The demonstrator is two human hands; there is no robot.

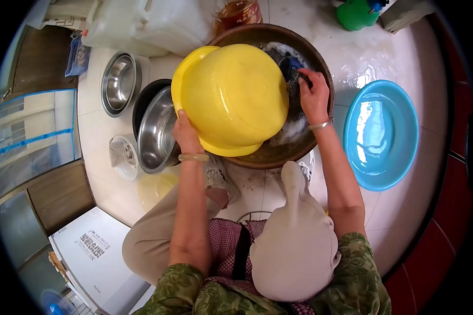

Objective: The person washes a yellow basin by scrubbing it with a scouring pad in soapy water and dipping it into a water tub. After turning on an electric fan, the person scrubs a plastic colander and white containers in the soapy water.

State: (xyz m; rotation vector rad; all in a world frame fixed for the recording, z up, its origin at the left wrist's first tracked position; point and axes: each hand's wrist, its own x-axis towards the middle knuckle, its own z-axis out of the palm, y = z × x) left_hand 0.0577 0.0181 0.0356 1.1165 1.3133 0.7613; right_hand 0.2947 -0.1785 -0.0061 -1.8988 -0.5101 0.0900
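A yellow basin point(236, 94) is tilted over a large brown tub point(320, 58), its outer side and bottom facing up. My left hand point(188, 134) grips the yellow basin's rim at the lower left. Over the tub's right part is my right hand point(314, 97), fingers bent in a pinch on something dark that I cannot make out. Suds point(294, 128) and a dark blue item point(289, 65) show in the tub beside the yellow basin. The basin hides the tub's left part.
A blue basin with water point(381, 136) stands at the right. Metal bowls point(155, 131), a small white bowl point(123, 157) and a pale yellow bowl point(156, 189) are at the left. Plastic jugs point(168, 26), a green container point(357, 14) and a white box point(97, 257) surround the area.
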